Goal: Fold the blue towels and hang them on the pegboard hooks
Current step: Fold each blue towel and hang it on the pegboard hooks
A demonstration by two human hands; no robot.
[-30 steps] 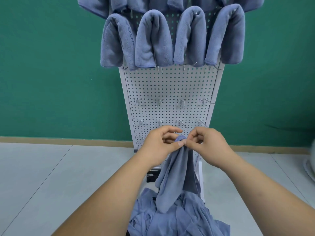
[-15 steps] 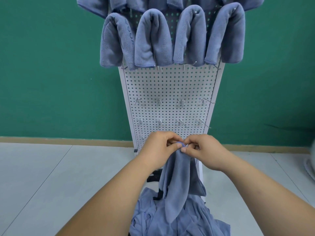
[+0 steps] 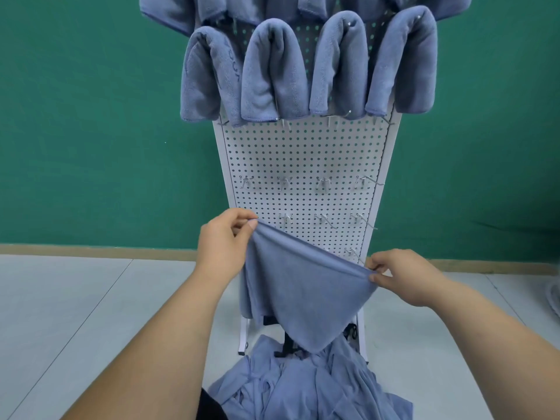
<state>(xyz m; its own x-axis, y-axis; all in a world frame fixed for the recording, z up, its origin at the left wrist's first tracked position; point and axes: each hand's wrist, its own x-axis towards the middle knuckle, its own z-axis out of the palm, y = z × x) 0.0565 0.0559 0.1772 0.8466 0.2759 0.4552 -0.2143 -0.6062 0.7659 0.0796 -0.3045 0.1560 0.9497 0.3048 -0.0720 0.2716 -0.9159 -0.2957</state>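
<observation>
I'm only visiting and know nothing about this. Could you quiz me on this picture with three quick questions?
1. True or false: the left hand and the right hand each pinch the top edge of the soft blue towel stretched between them.
2. How many folded blue towels hang in the row fully in view on the white perforated pegboard? A) two B) four C) six
3. Fill in: the bare metal hooks sit ____ that row.
Key: 1 true; 2 B; 3 below.

hung towel (image 3: 206, 77) embroidery illegible, nothing readable
</observation>
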